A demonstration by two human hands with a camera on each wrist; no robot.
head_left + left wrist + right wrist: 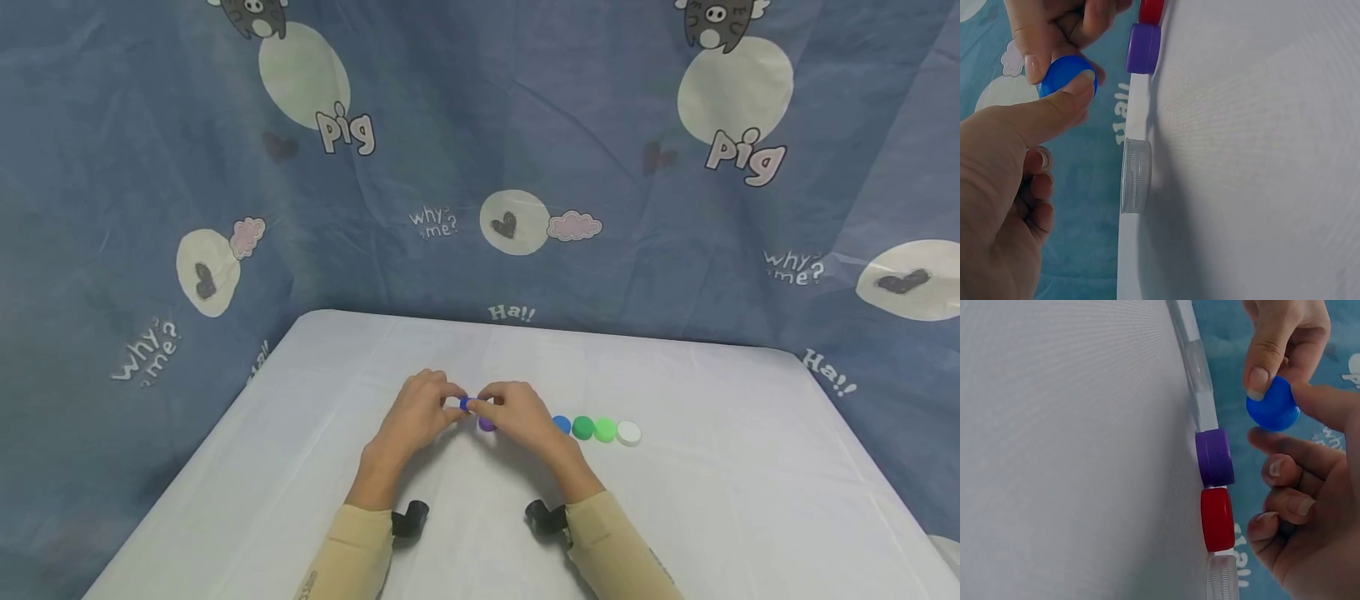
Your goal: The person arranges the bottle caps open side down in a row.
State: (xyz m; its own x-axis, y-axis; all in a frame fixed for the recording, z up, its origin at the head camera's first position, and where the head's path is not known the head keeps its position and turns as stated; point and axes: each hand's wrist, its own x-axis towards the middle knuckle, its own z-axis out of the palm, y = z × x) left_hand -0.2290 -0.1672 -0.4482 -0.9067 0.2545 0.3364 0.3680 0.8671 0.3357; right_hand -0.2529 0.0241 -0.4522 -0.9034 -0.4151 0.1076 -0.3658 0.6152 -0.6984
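Note:
A dark blue bottle cap [464, 404] is held up above the white table between both hands. My left hand [420, 408] pinches it, its thumb lying across the cap's face [1063, 74] in the left wrist view. From the other side my right hand [521, 414] has thumb and index finger at opposite edges of the same cap [1274, 409]; its other fingers curl loosely below. Under the hands stands a purple cap [1215, 457], with a red cap [1217, 520] beside it. A clear ribbed cap [1137, 176] lies on the purple cap's other side.
Past my right wrist the row continues with a blue cap [561, 424], a green cap [582, 427], a light green cap [605, 430] and a white cap [628, 432]. A printed blue cloth [450, 150] hangs behind the white table [720, 517].

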